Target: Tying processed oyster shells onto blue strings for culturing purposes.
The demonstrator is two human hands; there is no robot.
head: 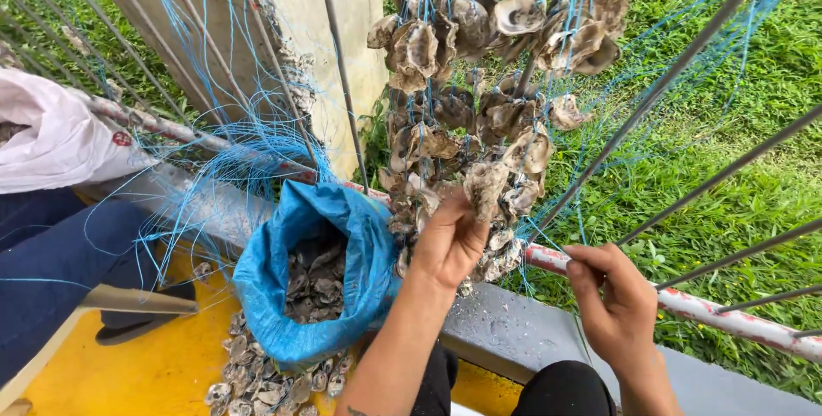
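Observation:
Strings of grey-brown oyster shells (479, 82) hang in bunches on thin blue line (591, 5) in front of a railing. My left hand (449, 240) reaches up into the lowest bunch and grips one shell (485, 185) between thumb and fingers. My right hand (612, 296) is lower and to the right, near the red-and-white rail (711, 309), with its fingers pinched on a strand of the blue line. An open blue sack (342, 228) holding loose shells sits just left of my left forearm.
Loose shells (265, 382) lie on the yellow floor below the sack. A concrete post (300, 22) stands behind tangled blue line. Another person's dark-trousered leg (60, 270) and a white sack (60, 138) are at left. Grey bars (685, 65) slant across the grass at right.

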